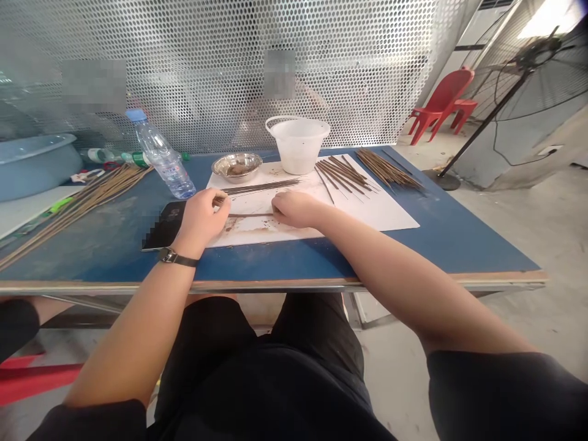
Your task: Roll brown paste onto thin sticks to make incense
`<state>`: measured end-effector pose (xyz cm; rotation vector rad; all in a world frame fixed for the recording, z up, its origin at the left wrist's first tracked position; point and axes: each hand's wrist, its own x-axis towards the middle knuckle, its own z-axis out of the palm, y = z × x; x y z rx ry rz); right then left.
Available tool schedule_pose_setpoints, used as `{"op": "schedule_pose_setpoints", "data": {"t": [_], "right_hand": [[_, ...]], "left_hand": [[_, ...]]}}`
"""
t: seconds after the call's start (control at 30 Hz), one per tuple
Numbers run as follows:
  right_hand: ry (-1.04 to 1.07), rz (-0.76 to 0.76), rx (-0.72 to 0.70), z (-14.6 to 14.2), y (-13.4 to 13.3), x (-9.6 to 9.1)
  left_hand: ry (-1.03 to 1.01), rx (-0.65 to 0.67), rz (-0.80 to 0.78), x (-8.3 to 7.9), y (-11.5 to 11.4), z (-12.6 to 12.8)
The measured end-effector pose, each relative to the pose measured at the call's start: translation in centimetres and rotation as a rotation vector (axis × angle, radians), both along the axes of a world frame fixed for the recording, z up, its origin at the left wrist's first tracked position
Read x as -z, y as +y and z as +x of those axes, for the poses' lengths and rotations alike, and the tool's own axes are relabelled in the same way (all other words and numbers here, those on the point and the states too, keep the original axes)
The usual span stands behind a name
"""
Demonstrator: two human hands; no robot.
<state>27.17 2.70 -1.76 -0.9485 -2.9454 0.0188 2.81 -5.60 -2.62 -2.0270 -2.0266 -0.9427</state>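
A thin brown incense stick (250,215) lies level across the white board (386,214), stretched between my two hands. My left hand (206,214) is closed at its left end, fingers curled, a watch on the wrist. Its right end disappears under my right hand (296,208), whose fingers are also closed; the fingertips are hidden. Just beyond my hands, several dark thin sticks (261,186) lie side by side. Behind them stands a steel bowl (236,165) with a brown lump inside. Brown smears and crumbs mark the board near my hands.
A white bucket (301,144) stands at the board's back edge. Coated sticks (344,173) and another bundle (388,168) lie to the right. Left are a water bottle (164,156), a black phone (165,226), long bare sticks (87,199) and a blue basin (37,165). A perforated metal panel (193,73) rises behind.
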Motion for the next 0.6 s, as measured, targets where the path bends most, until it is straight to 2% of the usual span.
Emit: {"op": "schedule_pose_setpoints", "data": {"t": [0.23,0.47,0.6], "right_hand": [[0.055,-0.113,0.004,0.73,0.16,-0.67],[-0.023,-0.028,0.023,-0.02,-0.2,-0.42],[0.058,-0.019,0.027,0.19,-0.16,-0.39]], "left_hand": [[-0.023,0.011,-0.042,-0.37,-0.2,0.37],[-0.034,0.021,-0.038,-0.02,-0.08,0.24],[-0.042,0.02,-0.044,-0.05,-0.13,0.22]]}}
